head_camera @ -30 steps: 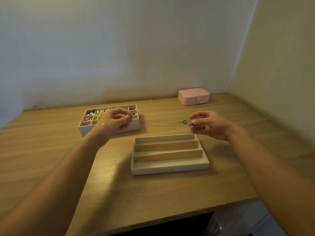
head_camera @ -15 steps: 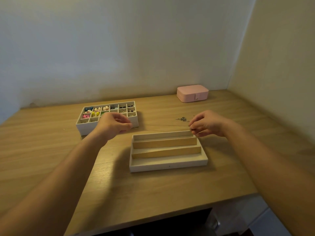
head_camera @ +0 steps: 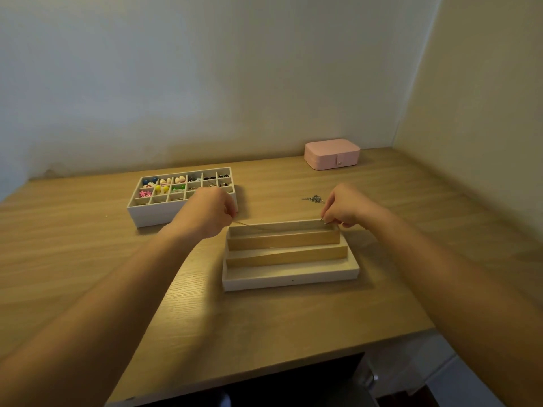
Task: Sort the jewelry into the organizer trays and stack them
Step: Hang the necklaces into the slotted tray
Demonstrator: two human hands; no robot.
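A white organizer tray (head_camera: 289, 282) with three long slots and wooden dividers lies in the middle of the desk. A thin chain necklace (head_camera: 264, 228) is stretched over its far slot. My left hand (head_camera: 205, 211) pinches one end at the tray's far left corner. My right hand (head_camera: 348, 208) pinches the other end at the far right corner. A second white tray (head_camera: 152, 217) with many small compartments holds several colourful earrings behind my left hand. A small silver jewelry piece (head_camera: 314, 198) lies on the desk just left of my right hand.
A closed pink jewelry box (head_camera: 332, 154) stands at the back of the wooden desk (head_camera: 88, 259), near the wall corner. The right wall runs close along the desk's right side. The desk's front edge is below the long-slot tray.
Both hands came down and toward me with the necklace, from above the desk to the far slot of the long-slot tray. The silver piece stays on the desk.
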